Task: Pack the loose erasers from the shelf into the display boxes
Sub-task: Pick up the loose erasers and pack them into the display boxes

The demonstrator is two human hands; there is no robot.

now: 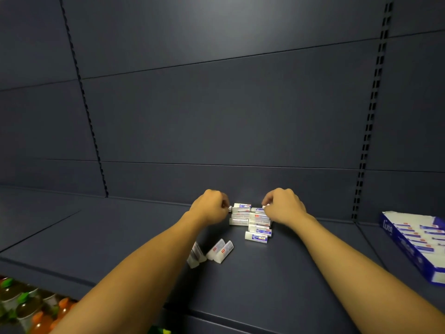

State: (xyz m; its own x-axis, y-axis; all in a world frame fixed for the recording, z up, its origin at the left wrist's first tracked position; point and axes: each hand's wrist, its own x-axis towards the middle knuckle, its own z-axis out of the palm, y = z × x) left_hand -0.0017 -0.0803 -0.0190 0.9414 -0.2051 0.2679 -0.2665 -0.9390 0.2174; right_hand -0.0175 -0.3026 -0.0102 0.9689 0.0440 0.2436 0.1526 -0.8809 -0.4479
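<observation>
A pile of loose white erasers (250,219) with blue and red sleeves lies near the back of the dark shelf (277,273). My left hand (210,206) pinches the left end of an eraser at the back of the pile. My right hand (283,204) pinches another eraser at the pile's back right. Three more erasers (214,253) lie apart, closer to me. A blue and white display box (419,244) with rows of erasers inside sits at the right edge of the shelf.
The shelf's dark back panel (216,116) rises right behind the pile. Slotted uprights (368,131) stand at left and right. Bottles with orange and green caps (26,307) fill the lower shelf at bottom left.
</observation>
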